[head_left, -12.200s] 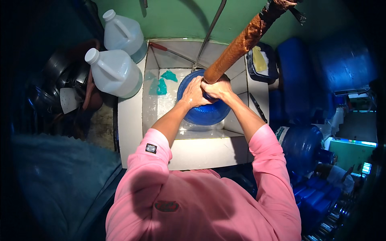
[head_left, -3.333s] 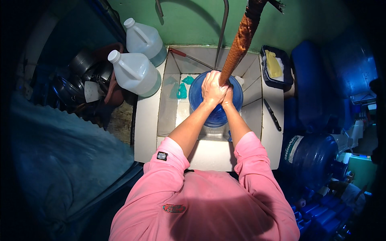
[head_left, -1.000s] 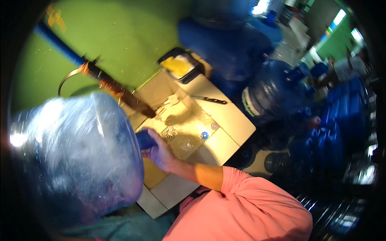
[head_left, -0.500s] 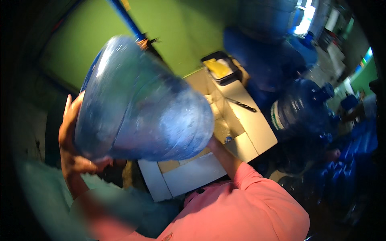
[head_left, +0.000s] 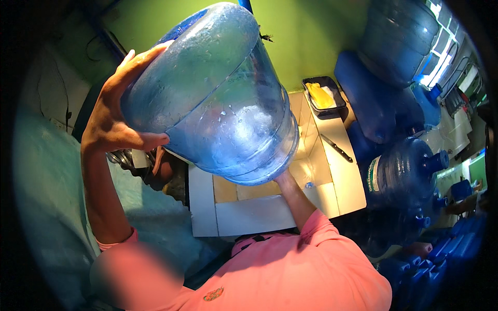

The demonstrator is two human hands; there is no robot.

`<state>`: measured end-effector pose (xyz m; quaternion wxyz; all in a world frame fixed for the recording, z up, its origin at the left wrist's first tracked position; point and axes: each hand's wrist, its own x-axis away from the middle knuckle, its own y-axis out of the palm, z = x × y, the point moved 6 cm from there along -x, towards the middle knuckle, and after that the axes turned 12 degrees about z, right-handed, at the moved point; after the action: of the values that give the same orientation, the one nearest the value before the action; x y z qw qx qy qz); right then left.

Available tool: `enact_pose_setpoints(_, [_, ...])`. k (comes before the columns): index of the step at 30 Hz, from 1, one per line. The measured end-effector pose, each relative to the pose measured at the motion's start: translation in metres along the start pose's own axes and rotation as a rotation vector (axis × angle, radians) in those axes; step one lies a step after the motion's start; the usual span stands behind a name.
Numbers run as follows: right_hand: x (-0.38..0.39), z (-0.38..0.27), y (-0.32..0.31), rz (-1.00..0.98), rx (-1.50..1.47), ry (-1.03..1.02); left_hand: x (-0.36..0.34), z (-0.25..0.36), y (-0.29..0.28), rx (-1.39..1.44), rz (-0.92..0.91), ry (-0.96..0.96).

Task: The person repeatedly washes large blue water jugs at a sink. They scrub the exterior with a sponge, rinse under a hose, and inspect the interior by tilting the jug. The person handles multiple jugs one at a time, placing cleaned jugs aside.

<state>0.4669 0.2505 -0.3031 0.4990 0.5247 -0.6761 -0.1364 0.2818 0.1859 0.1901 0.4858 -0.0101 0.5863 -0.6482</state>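
Note:
A large clear blue water jug point(head_left: 228, 103) is held tilted in front of me, its rounded base toward the upper left. My left hand point(head_left: 122, 103) grips that base end, fingers along the far side and thumb on the near side. My right forearm point(head_left: 298, 202) reaches behind the jug's lower right end, where the jug hides my right hand and its fingers. Water drops show on the jug's wall. Beneath it is a square tiled basin point(head_left: 254, 215) with a wide white rim, partly covered by the jug.
On the basin's right rim lies a black-handled knife point(head_left: 336, 147). A black tray point(head_left: 340, 108) with a yellow cloth point(head_left: 319, 96) sits at its far corner. Several blue jugs point(head_left: 404, 171) crowd the right side. A small blue-and-white piece point(head_left: 309, 185) lies inside the basin.
The jug has risen and shifted right in the picture, tipping more upright. My left hand has moved up with it, thumb now plainly in sight. The whole view has also shifted.

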Motion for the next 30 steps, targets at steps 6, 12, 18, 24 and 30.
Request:
enact_pose_setpoints(6, [-0.002,0.006,0.001,-0.002,0.027,0.006,0.002,-0.004,0.001,-0.009,0.007,0.026])
enact_pose_setpoints(12, [-0.002,0.010,0.006,-0.008,0.047,0.024,-0.004,-0.001,0.001,-0.055,-0.029,0.086])
enact_pose_setpoints(18, [-0.005,0.010,0.007,-0.009,0.060,0.021,-0.008,0.006,-0.001,-0.026,-0.045,0.125])
enact_pose_setpoints(24, [-0.007,0.011,0.011,-0.013,0.068,0.025,-0.011,0.008,-0.001,0.035,-0.016,0.125])
enact_pose_setpoints(30, [-0.008,0.016,0.011,-0.015,0.075,0.035,-0.012,0.011,-0.003,-0.052,-0.051,0.163])
